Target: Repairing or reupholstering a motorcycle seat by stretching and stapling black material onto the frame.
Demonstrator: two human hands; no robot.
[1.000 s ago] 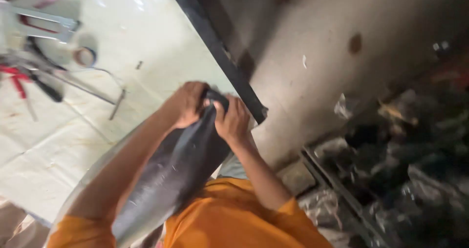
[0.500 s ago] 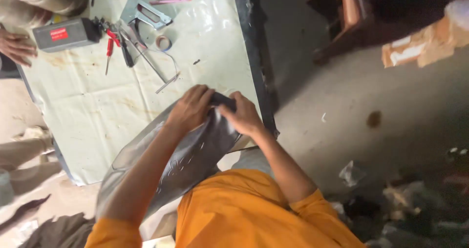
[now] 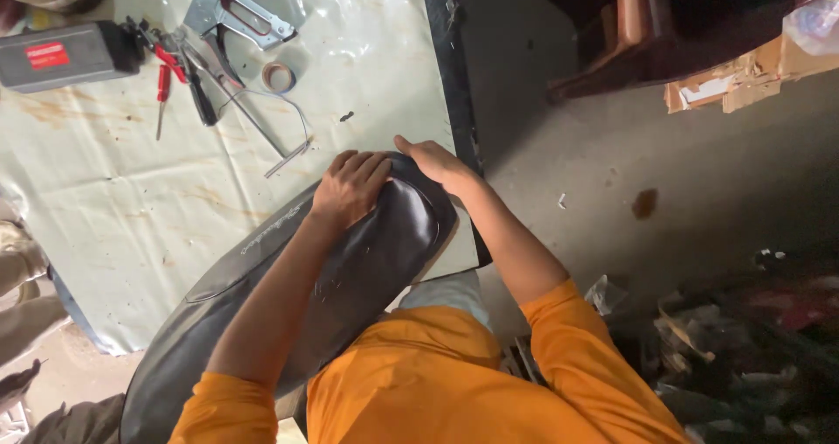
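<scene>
Workbench here is covered in a pale plastic-looking sheet [image 3: 131, 199], stained in spots, with a dark edge strip running along its right side and a dusty concrete floor past that. Off to the right there's a wooden piece of furniture and some torn cardboard, plus a pile of junk in the lower right corner.

The main thing is a long black seat [image 3: 262, 295], vinyl-covered by the look of it. It lies diagonally, its long axis running from bottom-left, near the person's body, up to the right, where its rounded nose ends right at the table's edge. Both hands are on that nose end.

The left hand [image 3: 350, 186] lies palm-down on top of the nose, fingers spread a little and pressing flat rather than curled around anything. The right hand [image 3: 433, 160] is at the very tip, fingers bent over the far rim; it seems to be pinching or pulling the cover there, but I can't tell how tight the hold is. It's the one nearer the tip, with the left just behind it along the seat.

Tools sit well apart at the top left: a metal staple gun [image 3: 232, 11], a red-handled screwdriver [image 3: 162, 90], a small tape roll [image 3: 279, 77], a bent wire piece [image 3: 275, 125] and a grey box with a red label [image 3: 65, 55].

No containers that I can see holding anything.
</scene>
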